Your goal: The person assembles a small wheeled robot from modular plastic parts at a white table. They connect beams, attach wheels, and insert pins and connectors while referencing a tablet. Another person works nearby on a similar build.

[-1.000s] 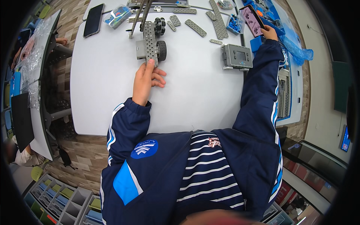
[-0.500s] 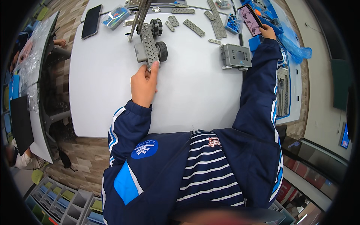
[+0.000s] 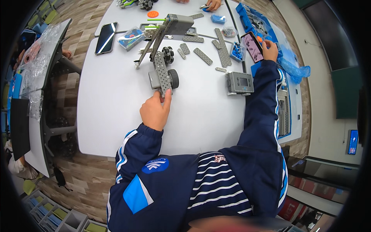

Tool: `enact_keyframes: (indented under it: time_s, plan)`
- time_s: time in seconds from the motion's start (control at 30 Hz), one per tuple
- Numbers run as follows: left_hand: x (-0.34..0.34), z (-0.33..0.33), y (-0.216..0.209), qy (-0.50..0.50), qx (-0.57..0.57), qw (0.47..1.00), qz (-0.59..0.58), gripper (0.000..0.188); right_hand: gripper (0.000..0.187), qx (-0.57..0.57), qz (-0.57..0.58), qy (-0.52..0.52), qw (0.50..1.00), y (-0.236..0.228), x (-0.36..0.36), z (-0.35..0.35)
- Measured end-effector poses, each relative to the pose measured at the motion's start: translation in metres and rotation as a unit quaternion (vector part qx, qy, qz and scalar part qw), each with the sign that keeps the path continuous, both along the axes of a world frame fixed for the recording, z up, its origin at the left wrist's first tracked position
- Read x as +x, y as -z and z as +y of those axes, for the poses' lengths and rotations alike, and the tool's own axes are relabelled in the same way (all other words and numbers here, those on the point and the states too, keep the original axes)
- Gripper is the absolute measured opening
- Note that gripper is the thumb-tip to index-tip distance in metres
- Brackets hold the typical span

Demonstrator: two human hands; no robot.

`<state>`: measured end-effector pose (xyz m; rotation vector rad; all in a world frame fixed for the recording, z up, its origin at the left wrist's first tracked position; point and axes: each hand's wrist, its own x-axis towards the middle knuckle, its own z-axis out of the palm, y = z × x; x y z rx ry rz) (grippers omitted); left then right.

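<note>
My left hand (image 3: 155,111) pinches the near end of a grey perforated beam on a wheeled robot model (image 3: 161,70). The model has two black wheels on its right side, a grey box-shaped motor on its left and an arm rising at the back with a large grey block on top. Out to the far right, my right hand (image 3: 269,51) is closed on the right edge of a phone (image 3: 252,47) with a lit pinkish screen. A grey control unit (image 3: 239,83) with a small screen and buttons stands on the table left of my right forearm.
Several grey perforated plates (image 3: 202,56) lie beyond the control unit. A tub of blue pins (image 3: 237,51), a clear box of coloured parts (image 3: 130,38) and a dark phone (image 3: 106,38) sit around them. Another person's hand (image 3: 212,4) is at the far table; a blue parts case (image 3: 251,19) lies right.
The view has tipped forward, so the table sits lower in the picture and the far table with other people's hands shows. Both my hands keep their holds.
</note>
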<state>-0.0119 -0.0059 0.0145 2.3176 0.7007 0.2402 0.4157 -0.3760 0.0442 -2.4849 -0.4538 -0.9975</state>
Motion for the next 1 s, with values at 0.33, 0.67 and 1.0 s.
enact_keyframes:
  time_s: [0.33, 0.67, 1.0]
  plan:
    - [-0.003, 0.003, -0.001, -0.004, -0.024, 1.0, -0.009, 0.054, 0.031, -0.123, 0.078, -0.228, 0.963, -0.05, 0.058, 0.203]
    - [-0.002, 0.007, -0.003, -0.018, -0.057, 0.998, -0.006, 0.05, 0.06, -0.086, 0.162, -0.058, 0.981, 0.034, 0.11, 0.346]
    - [-0.003, 0.007, -0.01, -0.02, -0.074, 0.997, -0.011, 0.046, 0.049, 0.079, 0.339, -0.194, 0.917, 0.037, 0.119, 0.323]
